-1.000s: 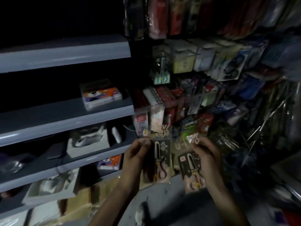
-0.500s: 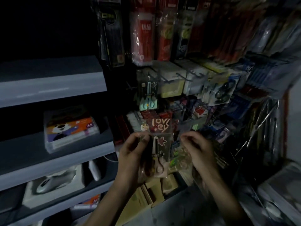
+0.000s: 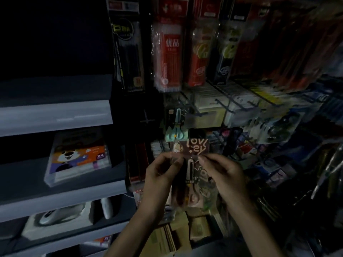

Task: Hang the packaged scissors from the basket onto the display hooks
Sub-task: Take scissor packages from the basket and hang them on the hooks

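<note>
Head view: left hand (image 3: 161,175) and right hand (image 3: 225,174) pinch, fingers curled, the scissors pack (image 3: 193,148) reading "lov ey".

The scissors package (image 3: 191,175), held a second ago by the left hand (image 3: 159,173) alone, is now pinched at its top by the right hand (image 3: 222,175) too, and is raised to just beneath the hanging teal scissors pack (image 3: 175,127).

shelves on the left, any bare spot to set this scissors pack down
Bare board lies left of the panda box on the middle shelf, and the top shelf looks bare too. The mouse box crowds the lower shelf. The hook wall right of the teal scissors is packed.
</note>
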Demonstrator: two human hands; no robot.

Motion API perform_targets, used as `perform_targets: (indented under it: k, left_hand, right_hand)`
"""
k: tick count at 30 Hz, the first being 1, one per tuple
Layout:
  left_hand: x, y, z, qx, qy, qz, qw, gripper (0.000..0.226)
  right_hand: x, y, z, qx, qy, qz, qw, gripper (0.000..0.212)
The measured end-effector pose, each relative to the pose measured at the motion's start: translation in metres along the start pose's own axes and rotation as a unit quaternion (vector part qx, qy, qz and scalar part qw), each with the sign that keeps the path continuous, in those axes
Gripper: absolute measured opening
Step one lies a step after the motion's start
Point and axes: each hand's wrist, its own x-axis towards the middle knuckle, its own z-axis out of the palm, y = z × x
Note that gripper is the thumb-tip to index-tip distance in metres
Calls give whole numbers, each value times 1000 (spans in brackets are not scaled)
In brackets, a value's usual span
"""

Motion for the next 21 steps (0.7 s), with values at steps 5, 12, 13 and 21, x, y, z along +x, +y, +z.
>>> perform_targets:
  k: [5,12,13,21]
  left_hand:
    - [10,7,22,78,53,55,994,11]
    - [31,33,47,175,144,108,968,22]
    - [33,37,50,177,148,106,967,17]
    - [23,66,63,120,130,152,973,30]
  right_hand:
    - [23,6,-19,36,-12,8,999,9]
    - [49,18,-47,52,-29,-3,998,8]
    - [53,18,-48,56,-36,-5,998,7]
    - [76,20,-40,84,-55,0,995,15]
